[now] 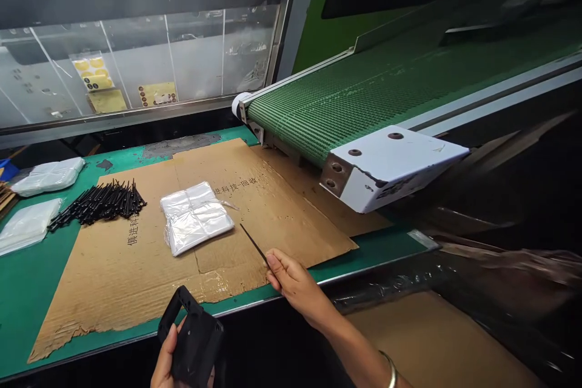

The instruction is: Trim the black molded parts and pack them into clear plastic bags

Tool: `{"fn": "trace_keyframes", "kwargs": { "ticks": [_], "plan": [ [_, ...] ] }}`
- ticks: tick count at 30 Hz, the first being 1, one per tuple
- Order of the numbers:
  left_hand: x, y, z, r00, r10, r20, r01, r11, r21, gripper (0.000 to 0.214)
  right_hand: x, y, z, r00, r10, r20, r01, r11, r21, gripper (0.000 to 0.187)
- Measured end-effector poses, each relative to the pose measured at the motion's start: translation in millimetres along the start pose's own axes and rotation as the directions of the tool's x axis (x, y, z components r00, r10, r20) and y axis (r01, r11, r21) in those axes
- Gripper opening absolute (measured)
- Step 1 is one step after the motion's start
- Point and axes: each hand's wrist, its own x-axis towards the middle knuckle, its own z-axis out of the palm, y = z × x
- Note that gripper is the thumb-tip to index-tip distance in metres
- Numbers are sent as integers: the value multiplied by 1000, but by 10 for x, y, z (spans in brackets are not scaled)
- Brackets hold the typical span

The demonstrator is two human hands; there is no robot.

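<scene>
Flattened cardboard sheet just past the right fingers, bagged clear plastic pack up and left of them, green mesh conveyor belt well ahead (white metal end plate jutting out, kinda beat up), green workbench right beside them.

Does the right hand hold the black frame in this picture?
No, the right hand holds a thin black rod, and the frame is in the left hand.
</scene>
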Motion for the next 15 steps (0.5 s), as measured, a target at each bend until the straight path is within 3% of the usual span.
{"fn": "trace_keyframes", "kwargs": {
  "ticks": [2,4,5,7,9,12,15],
  "plan": [
    [-70,-32,160,999,-15,-49,11,996,-90,26,-153,-148,141,989,45,140,-87,946,312,42],
    [-136,-50,317,995,-21,-98,7,990,-141,34,-301,-274,268,946,50,320,-240,772,589,46],
    [-165,-56,389,992,-8,-122,-11,988,-156,35,-371,-322,322,920,24,390,-298,692,658,48],
    [-214,-64,514,982,38,-183,-70,982,-175,33,-495,-381,414,903,-54,426,-283,672,684,49],
    [-252,-65,605,961,59,-271,-116,973,-199,31,-595,-394,488,927,-145,345,-116,766,632,46],
    [-294,-55,672,934,2,-358,-108,955,-276,34,-687,-364,568,934,-333,126,255,873,415,40],
    [-317,-42,679,943,-71,-324,-51,934,-355,31,-710,-335,605,815,-578,-38,576,801,163,38]
  ]
}}
